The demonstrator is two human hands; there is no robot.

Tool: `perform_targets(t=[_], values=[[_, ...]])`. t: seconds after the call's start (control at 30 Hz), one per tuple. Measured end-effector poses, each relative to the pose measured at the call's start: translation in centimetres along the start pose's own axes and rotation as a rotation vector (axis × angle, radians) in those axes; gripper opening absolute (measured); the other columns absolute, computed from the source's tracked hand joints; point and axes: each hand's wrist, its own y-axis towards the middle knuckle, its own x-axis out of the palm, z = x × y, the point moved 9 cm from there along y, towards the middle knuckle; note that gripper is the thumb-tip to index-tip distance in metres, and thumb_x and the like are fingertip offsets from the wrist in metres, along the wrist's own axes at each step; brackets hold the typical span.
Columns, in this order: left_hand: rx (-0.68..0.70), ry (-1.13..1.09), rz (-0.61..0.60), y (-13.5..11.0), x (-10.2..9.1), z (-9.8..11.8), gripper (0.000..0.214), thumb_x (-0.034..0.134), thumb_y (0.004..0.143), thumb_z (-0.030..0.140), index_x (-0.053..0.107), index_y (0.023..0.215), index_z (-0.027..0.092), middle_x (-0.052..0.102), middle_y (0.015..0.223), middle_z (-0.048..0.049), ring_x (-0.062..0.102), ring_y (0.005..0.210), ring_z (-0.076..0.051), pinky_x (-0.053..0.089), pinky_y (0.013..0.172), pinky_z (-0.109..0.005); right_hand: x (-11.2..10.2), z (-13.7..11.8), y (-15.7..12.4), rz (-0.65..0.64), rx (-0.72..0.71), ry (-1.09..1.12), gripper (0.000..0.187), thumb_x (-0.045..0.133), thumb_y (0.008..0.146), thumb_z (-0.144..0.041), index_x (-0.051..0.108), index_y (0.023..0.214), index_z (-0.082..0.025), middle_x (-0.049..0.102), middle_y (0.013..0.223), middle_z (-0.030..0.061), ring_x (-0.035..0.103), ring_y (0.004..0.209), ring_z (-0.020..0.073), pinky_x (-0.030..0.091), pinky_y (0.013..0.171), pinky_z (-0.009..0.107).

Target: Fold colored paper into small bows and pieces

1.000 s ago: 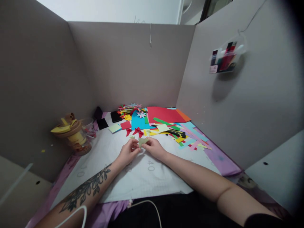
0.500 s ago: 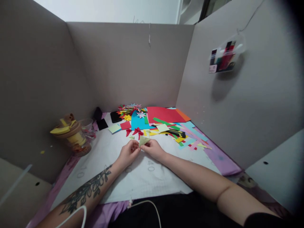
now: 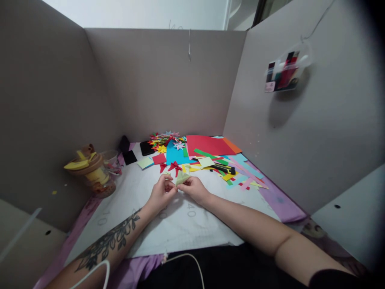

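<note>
Between my hands is a small piece of folded pale green paper (image 3: 182, 178), its pointed part facing away from me. My left hand (image 3: 163, 191) pinches its lower left edge with thumb and fingers. From the other side my right hand (image 3: 195, 189) grips the same paper, fingers closed. Just beyond it lie red folded paper pieces (image 3: 175, 168) and a small pale green scrap (image 3: 167, 173), partly behind my left fingers. The folds at my fingertips are too small to make out.
Behind are a red sheet (image 3: 207, 145), a blue sheet (image 3: 177, 154), a pile of folded paper stars (image 3: 164, 140), and a black phone (image 3: 146, 148). A yellow-black cutter (image 3: 224, 168) lies among paper strips (image 3: 246, 170). A brown-and-yellow cup (image 3: 98, 176) stands left; grey panels surround the table.
My left fingers have lifted and spread slightly around the pale green paper. My right hand stays almost in place, and the things on the table have not moved.
</note>
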Motion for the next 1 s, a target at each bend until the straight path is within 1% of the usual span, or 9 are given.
perform_targets(t=[0.2, 0.27, 0.4, 0.47, 0.53, 0.63, 0.83, 0.93, 1.0], values=[[-0.037, -0.072, -0.018, 0.2, 0.0, -0.6, 0.032, 0.062, 0.074, 0.025, 0.037, 0.095, 0.021, 0.061, 0.066, 0.0042, 0.059, 0.061, -0.011, 0.042, 0.056, -0.019, -1.3, 0.1, 0.3, 0.103, -0.012, 0.088, 0.020, 0.070, 0.065, -0.031, 0.066, 0.073, -0.014, 0.062, 0.064, -0.0009, 0.052, 0.059, 0.0119, 0.040, 0.060, 0.024], [-0.049, -0.090, -0.030, 0.2, 0.1, -0.7, 0.033, 0.062, 0.074, 0.025, 0.037, 0.095, 0.021, 0.060, 0.066, 0.0045, 0.059, 0.061, -0.011, 0.042, 0.057, -0.019, -1.3, -0.1, 0.4, 0.096, -0.025, 0.111, 0.020, 0.070, 0.065, -0.032, 0.065, 0.072, -0.014, 0.061, 0.063, -0.0016, 0.050, 0.058, 0.0111, 0.039, 0.059, 0.024], [-0.058, -0.071, -0.045, -0.1, 0.2, -0.7, 0.033, 0.061, 0.074, 0.025, 0.036, 0.096, 0.022, 0.060, 0.065, 0.0057, 0.056, 0.057, -0.009, 0.039, 0.054, -0.018, -1.1, -0.5, 0.4, 0.054, -0.047, 0.140, 0.021, 0.072, 0.064, -0.031, 0.064, 0.075, -0.015, 0.061, 0.067, -0.0010, 0.051, 0.060, 0.0113, 0.040, 0.060, 0.023], [-0.064, -0.049, -0.070, -0.2, 0.4, -0.7, 0.032, 0.060, 0.074, 0.024, 0.036, 0.095, 0.022, 0.059, 0.064, 0.0065, 0.053, 0.054, -0.008, 0.037, 0.051, -0.017, -1.1, -0.4, 0.3, 0.047, -0.031, 0.107, 0.022, 0.072, 0.063, -0.032, 0.062, 0.073, -0.015, 0.059, 0.065, -0.0016, 0.050, 0.058, 0.0107, 0.038, 0.057, 0.022], [-0.076, -0.033, -0.089, -0.2, 0.6, -0.7, 0.032, 0.059, 0.073, 0.022, 0.035, 0.095, 0.021, 0.058, 0.063, 0.0071, 0.051, 0.052, -0.007, 0.036, 0.049, -0.016, -1.4, -0.1, 0.3, 0.064, -0.009, 0.035, 0.023, 0.072, 0.063, -0.034, 0.060, 0.066, -0.014, 0.054, 0.060, -0.0029, 0.045, 0.054, 0.0093, 0.035, 0.052, 0.021], [-0.086, -0.005, -0.075, -0.1, 0.4, -0.8, 0.034, 0.057, 0.070, 0.019, 0.035, 0.096, 0.021, 0.057, 0.063, 0.0074, 0.051, 0.052, -0.007, 0.037, 0.050, -0.016, -1.9, 0.1, 0.3, 0.098, 0.006, -0.031, 0.026, 0.072, 0.063, -0.035, 0.056, 0.061, -0.014, 0.049, 0.056, -0.0041, 0.041, 0.051, 0.0081, 0.031, 0.049, 0.021], [-0.061, 0.076, -0.049, 0.1, -0.4, -0.6, 0.032, 0.055, 0.068, 0.015, 0.041, 0.097, 0.019, 0.055, 0.062, 0.0071, 0.051, 0.051, -0.007, 0.038, 0.051, -0.018, -3.6, 0.0, 0.6, 0.233, 0.016, 0.019, 0.029, 0.070, 0.063, -0.037, 0.051, 0.058, -0.016, 0.042, 0.049, -0.0056, 0.035, 0.047, 0.0080, 0.029, 0.046, 0.021], [-0.085, 0.055, -0.034, 0.1, -0.5, -0.6, 0.036, 0.058, 0.070, 0.018, 0.041, 0.101, 0.018, 0.059, 0.067, 0.0047, 0.055, 0.055, -0.009, 0.042, 0.053, -0.019, -3.5, -0.1, 0.7, 0.222, 0.006, 0.031, 0.027, 0.070, 0.063, -0.037, 0.053, 0.061, -0.016, 0.044, 0.051, -0.0050, 0.036, 0.048, 0.0084, 0.031, 0.047, 0.021], [-0.096, 0.037, -0.027, 0.2, -0.3, -0.6, 0.039, 0.061, 0.069, 0.021, 0.041, 0.102, 0.018, 0.061, 0.073, 0.0025, 0.059, 0.062, -0.010, 0.045, 0.056, -0.020, -3.3, -0.1, 0.6, 0.207, -0.006, 0.018, 0.028, 0.070, 0.064, -0.037, 0.053, 0.060, -0.016, 0.043, 0.051, -0.0053, 0.036, 0.048, 0.0081, 0.030, 0.047, 0.021]])
